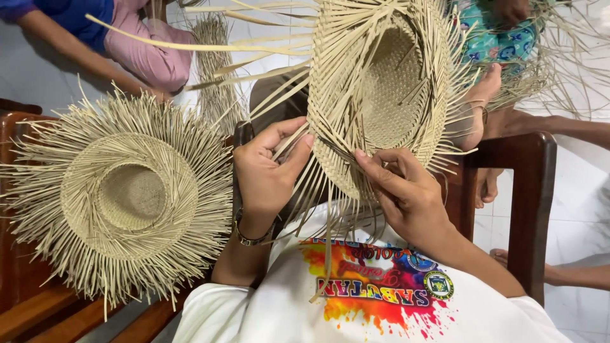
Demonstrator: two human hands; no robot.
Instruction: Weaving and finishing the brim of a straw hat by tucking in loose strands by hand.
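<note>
I hold a half-woven straw hat (387, 89) upright in front of my chest, its hollow crown facing me and loose pale strips sticking out all round the brim. My left hand (267, 168) pinches a few of those strips at the brim's lower left edge, thumb pressed on top. My right hand (403, 190) grips the brim's lower edge beside it, fingers curled over the weave. Long loose strips (203, 46) trail off to the upper left. I wear a bracelet (249, 236) on the left wrist and a white shirt with a bright splash print.
A second unfinished straw hat (127, 197) lies crown-up on a wooden bench (38, 311) at left. A dark wooden chair frame (530, 203) stands at right. Other people sit on the white tiled floor: an arm at upper left, bare feet (480, 105) and straw at upper right.
</note>
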